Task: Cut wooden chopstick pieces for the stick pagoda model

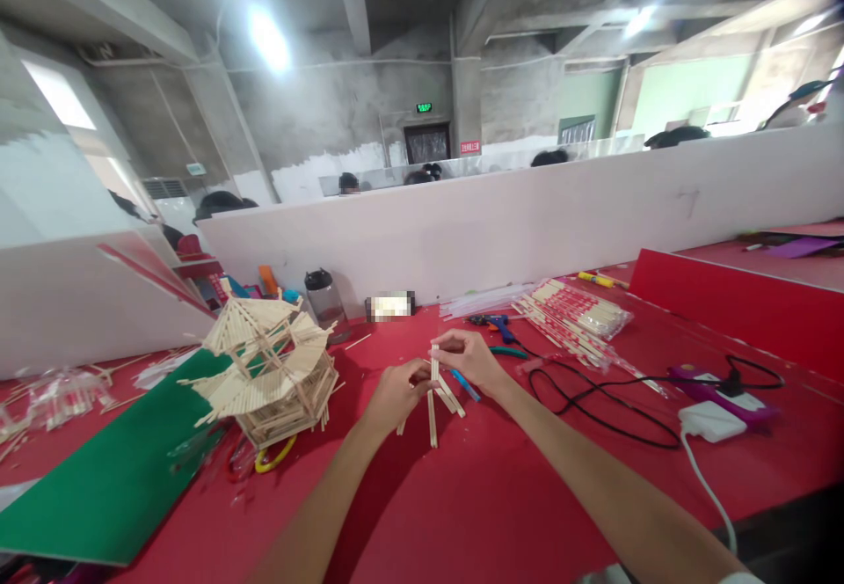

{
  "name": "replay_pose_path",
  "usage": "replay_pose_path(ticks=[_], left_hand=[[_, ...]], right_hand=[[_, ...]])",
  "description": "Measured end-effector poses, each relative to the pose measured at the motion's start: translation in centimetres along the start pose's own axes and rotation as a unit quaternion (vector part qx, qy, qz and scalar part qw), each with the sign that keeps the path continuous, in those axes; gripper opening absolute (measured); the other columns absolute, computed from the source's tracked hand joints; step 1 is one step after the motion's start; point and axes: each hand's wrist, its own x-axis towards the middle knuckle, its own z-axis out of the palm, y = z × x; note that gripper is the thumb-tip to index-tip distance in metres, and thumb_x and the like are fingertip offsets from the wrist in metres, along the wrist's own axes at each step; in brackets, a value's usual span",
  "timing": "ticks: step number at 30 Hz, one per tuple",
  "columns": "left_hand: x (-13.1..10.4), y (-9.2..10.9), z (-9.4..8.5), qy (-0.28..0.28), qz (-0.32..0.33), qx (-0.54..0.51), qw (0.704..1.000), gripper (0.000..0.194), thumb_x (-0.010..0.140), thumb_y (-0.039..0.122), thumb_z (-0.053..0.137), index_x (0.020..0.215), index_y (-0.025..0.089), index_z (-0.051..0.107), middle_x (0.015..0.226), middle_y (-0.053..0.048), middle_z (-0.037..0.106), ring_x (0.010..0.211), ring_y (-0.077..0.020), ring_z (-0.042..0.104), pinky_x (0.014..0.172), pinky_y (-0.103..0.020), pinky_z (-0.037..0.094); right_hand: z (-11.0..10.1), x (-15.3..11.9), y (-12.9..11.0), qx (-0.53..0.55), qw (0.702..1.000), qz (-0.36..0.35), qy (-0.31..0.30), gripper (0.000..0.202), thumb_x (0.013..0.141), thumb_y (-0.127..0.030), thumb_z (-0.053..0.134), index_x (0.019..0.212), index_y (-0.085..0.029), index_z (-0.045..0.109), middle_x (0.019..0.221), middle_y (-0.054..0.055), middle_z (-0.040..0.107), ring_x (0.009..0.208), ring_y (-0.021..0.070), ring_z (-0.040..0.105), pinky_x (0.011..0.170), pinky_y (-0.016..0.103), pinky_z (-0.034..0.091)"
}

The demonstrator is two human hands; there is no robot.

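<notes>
Close together over the red table, both my hands grip a small bundle of pale wooden sticks (pixel 434 368). My right hand (pixel 469 359) pinches its upper end, while my left hand (pixel 403 390) has its fingers closed at the lower part. Short wooden sticks (pixel 432 421) lie on the table just below, and more sticks (pixel 452 397) lie slantwise beside them. A blue pen-like item (pixel 465 383) rests under my right hand. To the left stands a pagoda model (pixel 277 373) built of thin sticks, with tiered roofs.
Behind my right hand lie a blue glue gun (pixel 502 329) with a black cable and packs of wooden sticks (pixel 573 316). A purple power strip (pixel 725 395) holds a white adapter (pixel 712 422). Scissors (pixel 275 456), a green board (pixel 125 461) and a bottle (pixel 324 302) are left; a white partition (pixel 501 228) runs behind.
</notes>
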Motion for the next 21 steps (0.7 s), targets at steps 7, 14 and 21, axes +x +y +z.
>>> replay_pose_path(ticks=[7,14,21], left_hand=[[0.07,0.21,-0.10,0.002,-0.003,0.001,1.000,0.017,0.085,0.037,0.063,0.090,0.021,0.068,0.083,-0.002,0.073,0.074,-0.0153,0.066,0.072,-0.024,0.048],[0.01,0.39,-0.34,-0.009,-0.002,-0.017,1.000,0.016,0.083,0.036,0.065,0.087,0.021,0.068,0.081,-0.001,0.072,0.074,-0.0151,0.066,0.072,-0.025,0.049],[0.03,0.52,-0.48,-0.015,-0.015,-0.019,1.000,0.017,0.083,0.037,0.064,0.084,0.020,0.067,0.080,-0.002,0.072,0.072,-0.0152,0.065,0.070,-0.024,0.048]], right_hand=[[-0.24,0.00,0.20,-0.025,1.000,-0.001,0.002,0.039,0.066,-0.034,0.078,0.100,-0.018,0.067,0.072,0.000,0.068,0.064,0.0149,0.065,0.061,0.026,0.053],[0.00,-0.10,-0.21,-0.023,1.000,0.016,-0.002,0.037,0.066,-0.033,0.077,0.098,-0.018,0.066,0.071,0.000,0.067,0.064,0.0146,0.065,0.061,0.026,0.054],[-0.04,-0.13,-0.08,-0.025,1.000,0.016,-0.012,0.038,0.066,-0.036,0.078,0.098,-0.017,0.066,0.073,0.001,0.068,0.065,0.0158,0.066,0.065,0.028,0.055]])
